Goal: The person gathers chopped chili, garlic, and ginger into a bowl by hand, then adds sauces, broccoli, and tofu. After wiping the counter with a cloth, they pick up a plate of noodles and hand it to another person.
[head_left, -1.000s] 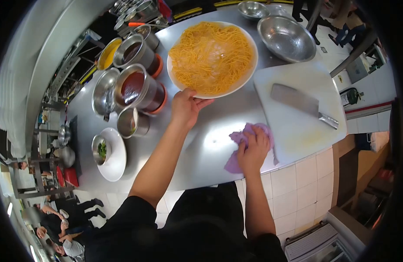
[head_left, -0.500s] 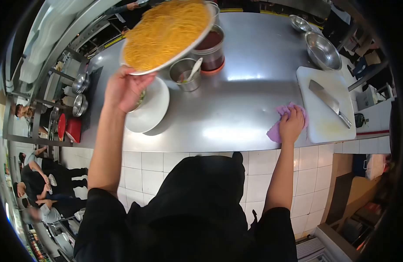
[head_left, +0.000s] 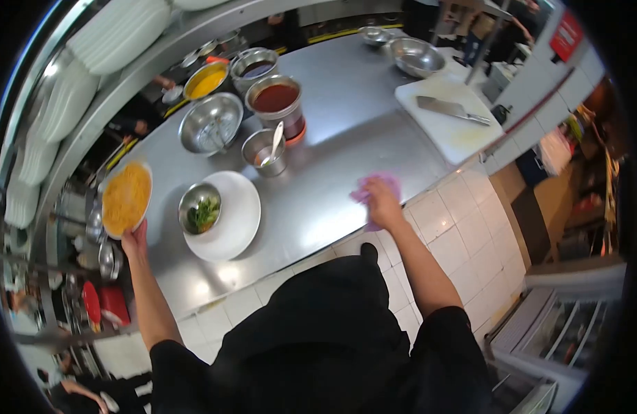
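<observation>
My left hand [head_left: 135, 240] grips the lower rim of a white plate heaped with orange-yellow shreds [head_left: 127, 198], tilted at the left side of the steel table [head_left: 332, 155]. Under my right hand [head_left: 382, 201] a pink cloth [head_left: 365, 190] is bunched at the table's front edge, my fingers curled on it. Between the hands a white plate [head_left: 239, 221] bears a small steel bowl [head_left: 192, 200] of chopped greens [head_left: 205, 214]. Behind it stands a steel cup [head_left: 273, 166] with a white spoon [head_left: 277, 138].
A knife [head_left: 442, 107] lies on a white cutting board [head_left: 439, 131] at the right. Steel bowls [head_left: 418, 58] stand behind it. Containers of dark red liquid [head_left: 275, 98] and yellow food [head_left: 206, 81] stand at the back, near an empty steel bowl [head_left: 194, 124]. Stacked plates [head_left: 118, 34] fill a shelf.
My left hand has carried the heaped plate left and down, uncovering the bowls behind. My right hand and the cloth have shifted away from the cutting board. The view has turned.
</observation>
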Demonstrator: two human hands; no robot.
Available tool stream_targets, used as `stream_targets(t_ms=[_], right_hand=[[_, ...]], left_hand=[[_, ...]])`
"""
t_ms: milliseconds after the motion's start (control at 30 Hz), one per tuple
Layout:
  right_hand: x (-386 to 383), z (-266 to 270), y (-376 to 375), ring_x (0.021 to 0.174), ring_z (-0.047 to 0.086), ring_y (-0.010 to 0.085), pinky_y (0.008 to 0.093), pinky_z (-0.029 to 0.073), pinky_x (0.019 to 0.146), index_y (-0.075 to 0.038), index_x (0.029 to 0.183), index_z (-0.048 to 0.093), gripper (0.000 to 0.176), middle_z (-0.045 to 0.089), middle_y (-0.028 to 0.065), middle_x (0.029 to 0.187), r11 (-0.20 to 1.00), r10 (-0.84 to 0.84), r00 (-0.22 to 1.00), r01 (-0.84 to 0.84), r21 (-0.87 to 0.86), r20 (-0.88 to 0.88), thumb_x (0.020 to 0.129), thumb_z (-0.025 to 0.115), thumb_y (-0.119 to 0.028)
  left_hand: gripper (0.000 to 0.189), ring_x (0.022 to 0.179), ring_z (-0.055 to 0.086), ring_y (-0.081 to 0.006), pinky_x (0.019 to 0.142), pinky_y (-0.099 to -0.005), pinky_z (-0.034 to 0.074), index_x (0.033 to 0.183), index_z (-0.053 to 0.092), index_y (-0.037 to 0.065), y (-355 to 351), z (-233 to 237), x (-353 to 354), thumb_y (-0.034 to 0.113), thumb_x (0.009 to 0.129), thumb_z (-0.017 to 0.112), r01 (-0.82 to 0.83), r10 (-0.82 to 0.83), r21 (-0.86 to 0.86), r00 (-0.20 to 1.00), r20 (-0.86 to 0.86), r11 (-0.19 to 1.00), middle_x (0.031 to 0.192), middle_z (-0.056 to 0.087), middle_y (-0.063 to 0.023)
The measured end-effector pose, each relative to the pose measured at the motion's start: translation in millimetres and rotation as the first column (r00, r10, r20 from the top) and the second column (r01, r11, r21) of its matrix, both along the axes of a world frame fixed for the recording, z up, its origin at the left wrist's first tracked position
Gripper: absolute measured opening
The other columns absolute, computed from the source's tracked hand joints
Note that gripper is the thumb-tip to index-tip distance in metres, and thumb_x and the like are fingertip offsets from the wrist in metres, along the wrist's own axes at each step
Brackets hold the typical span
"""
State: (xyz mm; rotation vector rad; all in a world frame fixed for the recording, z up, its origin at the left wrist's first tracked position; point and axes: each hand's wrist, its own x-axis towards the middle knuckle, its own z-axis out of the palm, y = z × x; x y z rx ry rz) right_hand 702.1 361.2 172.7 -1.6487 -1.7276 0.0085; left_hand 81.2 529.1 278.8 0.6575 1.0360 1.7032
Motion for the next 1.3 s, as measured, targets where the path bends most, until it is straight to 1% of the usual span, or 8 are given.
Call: stream_targets(t_ms=[300, 633, 767, 900, 967, 1000, 1133, 1300], right_hand=[[-51.9, 37.0, -18.8, 0.122, 0.029, 0.0356, 0.0504, 0.018, 0.101, -0.018, 0.11, 0.056, 0.034, 0.036, 0.0148, 0.129, 0.976, -0.056, 0.966, 0.107, -0.189, 0.253, 0.076, 0.057, -0.022], [-14.4, 20.0, 70.5, 0.119, 0.034, 0.0342, 0.0454, 0.022, 0.101, -0.014, 0.105, 0.058, 0.029, 0.044, 0.0157, 0.123, 0.996, 0.063, 0.975, -0.05, -0.07, 0.212, 0.077, 0.054, -0.02], [7.3, 14.0, 132.8, 0.117, 0.038, 0.0307, 0.0444, 0.023, 0.101, -0.014, 0.102, 0.059, 0.028, 0.047, 0.0127, 0.121, 0.999, 0.035, 0.987, -0.036, -0.001, 0.155, 0.074, 0.055, -0.017], [30.0, 22.1, 198.8, 0.114, 0.043, 0.0255, 0.038, 0.029, 0.098, -0.011, 0.101, 0.059, 0.025, 0.049, 0.0112, 0.119, 0.993, 0.114, 0.992, -0.115, 0.012, 0.056, 0.077, 0.054, -0.015], [47.4, 22.6, 235.6, 0.104, 0.05, 0.0189, 0.0303, 0.037, 0.09, -0.007, 0.101, 0.059, 0.022, 0.056, 0.0101, 0.108, 0.948, 0.159, 0.623, -0.314, -0.059, -0.766, 0.082, 0.054, -0.017], [61.3, 28.9, 238.0, 0.104, 0.05, 0.0189, 0.0303, 0.037, 0.09, -0.007, 0.101, 0.059, 0.022, 0.056, 0.0101, 0.108, 0.944, 0.172, 0.621, -0.325, -0.051, -0.765, 0.082, 0.054, -0.017], [112.5, 46.3, 198.5, 0.085, 0.057, 0.0157, 0.0269, 0.045, 0.077, -0.001, 0.099, 0.059, 0.022, 0.062, 0.0085, 0.093, 0.985, 0.078, 0.48, -0.17, -0.005, -0.874, 0.084, 0.054, -0.016], [206.1, 50.9, 104.3, 0.076, 0.057, 0.0119, 0.0277, 0.046, 0.068, -0.004, 0.092, 0.061, 0.016, 0.063, 0.0062, 0.081, 0.934, -0.045, 0.427, -0.303, -0.189, -0.903, 0.084, 0.054, -0.016]], left_hand=[[0.036, 0.097, 0.054, -0.0357, 0.087, -0.0428, 0.048, 0.114, 0.037, -0.013, 30.6, -81.9, -19.0, 0.004, 0.083, 0.031, -0.13, 0.143, -0.13, 0.985, 0.095, 0.983, 0.106, 0.051, -0.0256], [0.032, 0.094, 0.055, -0.0327, 0.084, -0.0376, 0.05, 0.109, 0.043, -0.011, 46.3, -138.5, -81.3, 0.009, 0.085, 0.044, 0.284, -0.224, -0.219, 0.939, 0.261, 0.934, 0.103, 0.053, -0.0218], [0.028, 0.085, 0.058, -0.025, 0.08, -0.0359, 0.05, 0.106, 0.048, -0.006, -5.6, -9.3, 27.5, 0.012, 0.085, 0.049, -0.601, 0.531, -0.055, 0.742, -0.409, 0.797, 0.094, 0.058, -0.0152], [0.025, 0.087, 0.057, -0.0205, 0.079, -0.0307, 0.048, 0.101, 0.052, -0.003, -18.3, 59.9, 265.7, 0.013, 0.082, 0.052, -0.035, 0.228, 0.358, 0.829, -0.511, 0.933, 0.096, 0.058, -0.0115], [0.03, 0.095, 0.055, -0.022, 0.085, -0.0312, 0.044, 0.107, 0.053, -0.003, -19.4, 48.8, 399.0, 0.013, 0.082, 0.051, 0.354, -0.111, 0.246, 0.742, -0.661, 0.902, 0.101, 0.056, -0.0125], [0.039, 0.104, 0.052, -0.0284, 0.09, -0.0337, 0.04, 0.116, 0.049, -0.002, -9.9, 18.9, 445.9, 0.017, 0.081, 0.053, 0.358, -0.239, -0.101, 0.367, -0.899, 0.928, 0.109, 0.054, -0.0174], [0.066, 0.128, 0.015, -0.0415, 0.103, -0.0508, 0.014, 0.135, 0.025, 0.008, 54.2, -74.9, 590.5, 0.032, 0.081, 0.053, 0.395, -0.239, -0.276, -0.142, -0.961, 0.876, 0.137, 0.02, -0.0265], [0.057, 0.127, 0.013, -0.0455, 0.099, -0.0595, 0.013, 0.134, 0.026, 0.008, 144.1, -101.6, 662.3, 0.033, 0.085, 0.043, 0.081, -0.139, -0.189, -0.416, -0.899, 0.979, 0.137, 0.017, -0.027]])
